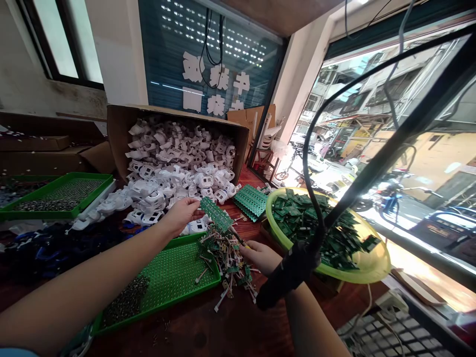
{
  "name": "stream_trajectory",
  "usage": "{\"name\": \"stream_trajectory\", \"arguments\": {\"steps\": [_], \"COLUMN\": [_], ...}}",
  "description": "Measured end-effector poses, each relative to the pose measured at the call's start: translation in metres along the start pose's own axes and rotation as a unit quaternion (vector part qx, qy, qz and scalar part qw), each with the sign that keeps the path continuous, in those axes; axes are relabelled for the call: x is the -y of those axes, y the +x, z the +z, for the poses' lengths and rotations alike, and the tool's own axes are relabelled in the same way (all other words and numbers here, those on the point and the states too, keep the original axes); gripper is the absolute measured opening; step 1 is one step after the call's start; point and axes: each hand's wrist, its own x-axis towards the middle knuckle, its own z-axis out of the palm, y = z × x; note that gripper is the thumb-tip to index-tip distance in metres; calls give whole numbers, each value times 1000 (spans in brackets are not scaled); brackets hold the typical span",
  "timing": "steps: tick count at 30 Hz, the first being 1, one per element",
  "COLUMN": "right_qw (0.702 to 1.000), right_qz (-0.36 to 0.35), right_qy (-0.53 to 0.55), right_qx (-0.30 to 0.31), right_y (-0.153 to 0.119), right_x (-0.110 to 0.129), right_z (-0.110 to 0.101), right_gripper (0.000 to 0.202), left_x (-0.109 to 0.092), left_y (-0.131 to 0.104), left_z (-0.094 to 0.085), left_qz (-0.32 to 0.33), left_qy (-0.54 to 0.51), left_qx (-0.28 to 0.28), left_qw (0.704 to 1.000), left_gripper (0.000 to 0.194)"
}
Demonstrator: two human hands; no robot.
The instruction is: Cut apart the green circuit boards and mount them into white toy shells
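My left hand (pixel 183 215) pinches the upper left end of a green circuit board panel (pixel 216 214), held in the air. At the panel's lower right end, my right hand (pixel 261 255) grips a thin tool (pixel 237 236) whose tip meets or nearly meets the board; its exact kind is too small to tell. Beneath the panel lies a heap of small boards with wires (pixel 231 265). More green panels (pixel 251 201) are stacked behind my right hand. A yellow basin (pixel 375 260) full of small green boards stands at the right.
A green tray (pixel 174 272) with small metal parts lies beneath my left forearm. White plastic housings (pixel 178 173) spill from a cardboard box (pixel 243 144). A black stand arm (pixel 357 193) crosses the right side, partly over my right wrist. Dark blue parts (pixel 55 250) lie at left.
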Motion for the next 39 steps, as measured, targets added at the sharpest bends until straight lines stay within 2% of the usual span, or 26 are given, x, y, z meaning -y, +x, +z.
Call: {"name": "stream_trajectory", "arguments": {"steps": [14, 20, 27, 31, 35, 39], "right_qw": [996, 994, 988, 991, 996, 999], "right_qz": [-10, -18, -17, -25, -18, -9], "right_qy": [80, 105, 150, 134, 83, 37], "right_qx": [24, 26, 24, -6, -26, -35], "right_y": [1, -3, -8, -4, 1, 3], "right_x": [-3, 2, 17, 13, 2, 1], "right_z": [3, 8, 13, 11, 8, 8], "right_gripper": [31, 32, 40, 39, 36, 36], "left_x": [2, 1, 16, 15, 10, 11], "left_y": [-2, -1, -4, -5, 1, 1], "left_z": [0, 1, 10, 10, 0, -6], "left_qz": [-28, -87, -158, -137, -83, -30], "left_qy": [-10, -44, -68, -71, -63, -44], "left_qx": [19, 20, 18, 6, -18, -22], "left_qw": [999, 995, 985, 988, 994, 998], "left_gripper": [11, 8, 10, 10, 9, 8]}}
